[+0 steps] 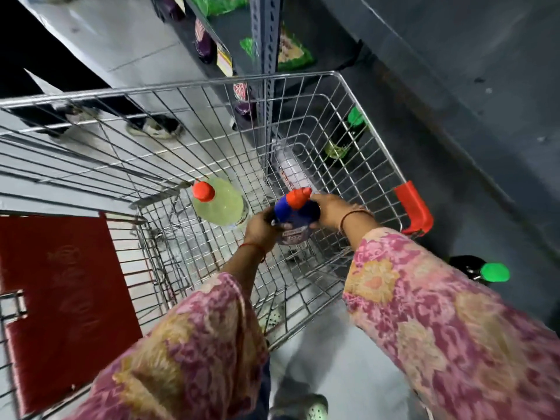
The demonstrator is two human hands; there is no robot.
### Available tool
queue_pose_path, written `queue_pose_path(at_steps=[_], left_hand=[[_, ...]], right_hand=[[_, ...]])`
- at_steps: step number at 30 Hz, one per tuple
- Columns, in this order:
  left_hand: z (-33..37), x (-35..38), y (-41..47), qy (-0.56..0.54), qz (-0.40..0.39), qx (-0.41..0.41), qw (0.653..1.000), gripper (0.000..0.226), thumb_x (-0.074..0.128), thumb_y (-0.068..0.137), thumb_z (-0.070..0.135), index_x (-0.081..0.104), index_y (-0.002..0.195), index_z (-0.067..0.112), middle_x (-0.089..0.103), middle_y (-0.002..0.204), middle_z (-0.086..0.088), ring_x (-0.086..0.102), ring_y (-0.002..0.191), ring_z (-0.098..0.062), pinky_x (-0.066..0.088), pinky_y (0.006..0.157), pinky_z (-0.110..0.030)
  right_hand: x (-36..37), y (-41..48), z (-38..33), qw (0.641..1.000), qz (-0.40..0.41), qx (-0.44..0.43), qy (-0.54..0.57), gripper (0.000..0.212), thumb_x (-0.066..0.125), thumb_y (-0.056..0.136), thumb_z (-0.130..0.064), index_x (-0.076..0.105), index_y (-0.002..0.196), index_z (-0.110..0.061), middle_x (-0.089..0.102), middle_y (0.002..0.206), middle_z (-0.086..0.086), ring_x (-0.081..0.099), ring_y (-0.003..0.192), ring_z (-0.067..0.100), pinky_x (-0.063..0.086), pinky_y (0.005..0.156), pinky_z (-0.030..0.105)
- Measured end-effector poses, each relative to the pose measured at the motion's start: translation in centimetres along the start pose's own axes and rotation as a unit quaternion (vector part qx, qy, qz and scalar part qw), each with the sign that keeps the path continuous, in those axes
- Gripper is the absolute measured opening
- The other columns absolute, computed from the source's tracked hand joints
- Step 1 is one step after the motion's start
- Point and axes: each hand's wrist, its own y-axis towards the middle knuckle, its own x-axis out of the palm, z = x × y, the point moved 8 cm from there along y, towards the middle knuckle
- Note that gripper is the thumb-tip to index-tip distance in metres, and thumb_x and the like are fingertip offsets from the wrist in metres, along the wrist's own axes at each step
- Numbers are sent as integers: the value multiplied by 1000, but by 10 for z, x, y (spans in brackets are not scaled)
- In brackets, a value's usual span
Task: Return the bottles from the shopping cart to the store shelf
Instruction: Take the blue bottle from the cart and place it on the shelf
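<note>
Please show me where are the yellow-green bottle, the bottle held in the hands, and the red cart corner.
yellow-green bottle point(219, 204), head view, shoulder
held bottle point(295, 215), head view, blue neck
red cart corner point(413, 207), head view, plastic guard

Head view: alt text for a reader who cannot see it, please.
Both hands, left hand and right hand, grip a blue bottle with an orange cap inside a wire shopping cart. A pale green bottle with an orange cap stands beside it.
</note>
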Motion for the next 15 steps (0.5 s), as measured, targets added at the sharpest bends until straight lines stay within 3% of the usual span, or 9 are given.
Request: queue_pose_path(at_steps=[2, 4, 6, 8, 11, 13, 15], left_hand=[[20, -15, -7, -30, -1, 7, 1000, 39, 64, 73, -2, 57, 111, -2, 62, 101, -12, 52, 92, -18, 44, 78, -24], [42, -35, -19, -67, 0, 19, 998, 35, 67, 71, 5, 61, 104, -3, 65, 87, -6, 59, 85, -16, 48, 80, -28], [72, -56, -35, -112, 3, 48, 993, 24, 68, 71, 7, 64, 92, -2, 68, 65, 6, 62, 63, -2, 51, 63, -16], [107, -73, -57, -168, -11, 64, 984, 7, 66, 72, 4, 64, 78, 7, 66, 50, 11, 60, 49, 2, 49, 50, -11], [158, -95, -93, -194, -42, 105, 974, 4, 63, 74, 8, 65, 72, 12, 68, 47, 9, 63, 50, -4, 52, 48, -15], [183, -109, -115, -188, -48, 133, 972, 6, 62, 76, 12, 66, 75, 8, 66, 44, 7, 62, 45, -6, 46, 39, -13], [199, -117, -131, -181, -53, 152, 970, 8, 62, 75, 15, 67, 75, 9, 66, 44, 7, 61, 44, -7, 47, 39, -15]], right_hand=[[-10, -17, -6, 996, -25, -33, 76, 51, 59, 79, -1, 43, 128, -7, 52, 132, 14, 48, 120, 28, 34, 95, 26], [-23, -41, -15, 981, -27, -67, 178, 50, 60, 80, -5, 42, 127, -6, 52, 131, 13, 49, 118, 24, 36, 99, 33], [-45, -71, -30, 950, 17, -108, 293, 45, 60, 79, -4, 46, 122, -3, 60, 115, 11, 55, 105, 19, 46, 92, 29], [-70, -104, -46, 914, 80, -149, 370, 35, 62, 77, -1, 55, 111, -1, 67, 88, 1, 61, 84, 15, 54, 70, 16], [-99, -158, -66, 866, 138, -204, 436, 19, 70, 67, -9, 65, 85, -8, 71, 57, -10, 65, 58, 5, 51, 49, 15], [-111, -186, -76, 847, 162, -221, 457, 14, 72, 61, -16, 66, 72, -9, 69, 51, -9, 63, 50, 5, 49, 43, 17], [-117, -209, -84, 835, 180, -232, 465, 14, 71, 61, -18, 65, 68, -8, 68, 47, -8, 61, 45, 5, 47, 41, 16]])
